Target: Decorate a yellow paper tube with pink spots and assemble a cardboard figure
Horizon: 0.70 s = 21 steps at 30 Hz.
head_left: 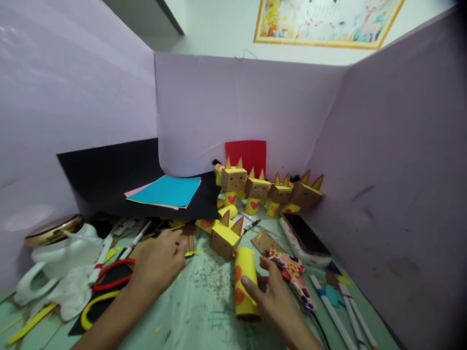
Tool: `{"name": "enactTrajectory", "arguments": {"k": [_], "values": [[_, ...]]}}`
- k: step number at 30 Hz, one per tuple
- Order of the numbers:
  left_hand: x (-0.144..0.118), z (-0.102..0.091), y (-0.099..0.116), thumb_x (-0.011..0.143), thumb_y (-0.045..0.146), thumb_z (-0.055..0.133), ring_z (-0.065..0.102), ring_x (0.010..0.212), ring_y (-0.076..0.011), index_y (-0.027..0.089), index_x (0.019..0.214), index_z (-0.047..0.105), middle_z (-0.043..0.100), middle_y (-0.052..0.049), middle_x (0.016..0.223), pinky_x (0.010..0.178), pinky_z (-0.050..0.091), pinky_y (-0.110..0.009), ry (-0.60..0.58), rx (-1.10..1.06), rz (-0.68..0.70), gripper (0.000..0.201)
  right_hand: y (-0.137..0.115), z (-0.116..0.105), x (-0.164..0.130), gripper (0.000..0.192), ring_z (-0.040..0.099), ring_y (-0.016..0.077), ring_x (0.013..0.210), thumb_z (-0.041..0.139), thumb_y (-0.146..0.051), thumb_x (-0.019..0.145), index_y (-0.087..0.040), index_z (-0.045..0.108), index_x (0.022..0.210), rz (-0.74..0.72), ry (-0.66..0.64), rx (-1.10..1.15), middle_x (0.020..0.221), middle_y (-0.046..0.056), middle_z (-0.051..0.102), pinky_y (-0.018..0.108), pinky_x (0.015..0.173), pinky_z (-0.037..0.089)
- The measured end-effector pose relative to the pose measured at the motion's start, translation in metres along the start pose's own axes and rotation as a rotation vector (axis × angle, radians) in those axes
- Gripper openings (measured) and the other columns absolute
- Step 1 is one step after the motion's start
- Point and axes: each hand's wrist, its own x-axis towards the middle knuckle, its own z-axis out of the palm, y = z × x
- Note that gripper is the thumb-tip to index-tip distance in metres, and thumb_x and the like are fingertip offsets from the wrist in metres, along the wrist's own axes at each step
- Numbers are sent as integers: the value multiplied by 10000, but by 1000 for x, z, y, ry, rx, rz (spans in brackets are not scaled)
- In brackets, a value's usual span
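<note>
Hiding yellow tube (245,287) side: right hand (275,296) fingers.

Green table (204,311) carries markers (330,311), scissors (109,277), figures (255,192).

The scene was evenly and rather dimly lit, with soft light from above and behind the camera. A pale sheen lay on the left wall (54,68), and glare touched the jar lid (54,229). Shadows were faint. The wide lens bent the walls outward and darkened the right corners. Both hands looked slightly soft.
</note>
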Motion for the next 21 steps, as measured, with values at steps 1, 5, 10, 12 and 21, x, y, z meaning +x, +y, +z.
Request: {"name": "enactTrajectory", "arguments": {"k": [1, 5, 10, 12, 21], "values": [[8, 6, 4, 784, 276, 509, 636, 893, -247, 182, 949, 668, 684, -95, 1010, 721, 456, -305, -100, -291, -64, 247, -3, 1, 3, 806, 601, 343, 1090, 655, -576, 646, -118, 440, 1274, -4, 15, -14, 1344, 220, 487, 439, 887, 491], [41, 26, 9, 779, 332, 472, 469, 406, -118, 167, 827, 574, 601, -4, 619, 417, 345, -236, -244, -792, -360, 199, -5, 4, 14, 773, 586, 378, 1106, 660, -577, 653, -121, 483, 1251, -60, 93, -26, 1313, 236, 519, 488, 893, 473], [58, 34, 7, 748, 264, 542, 385, 342, -63, 158, 707, 511, 525, 32, 529, 358, 283, -190, -276, -919, -437, 118, 0, -3, 25, 726, 592, 355, 1091, 588, -614, 699, -118, 477, 1218, -70, 147, 77, 1284, 218, 535, 484, 900, 475], [62, 39, 10, 788, 216, 542, 377, 341, -49, 148, 737, 509, 546, 28, 572, 345, 266, -186, -259, -898, -461, 91, -3, -7, 30, 699, 585, 352, 1104, 594, -607, 678, -131, 487, 1179, -76, 198, 127, 1248, 210, 560, 479, 910, 468], [82, 74, 19, 899, 354, 541, 496, 457, -75, 123, 808, 608, 577, 33, 625, 447, 422, -218, -266, -631, -500, 257, -60, 10, 49, 718, 549, 388, 1158, 772, -416, 549, -147, 539, 1172, -211, 43, -79, 1202, 175, 625, 487, 968, 403]]}}
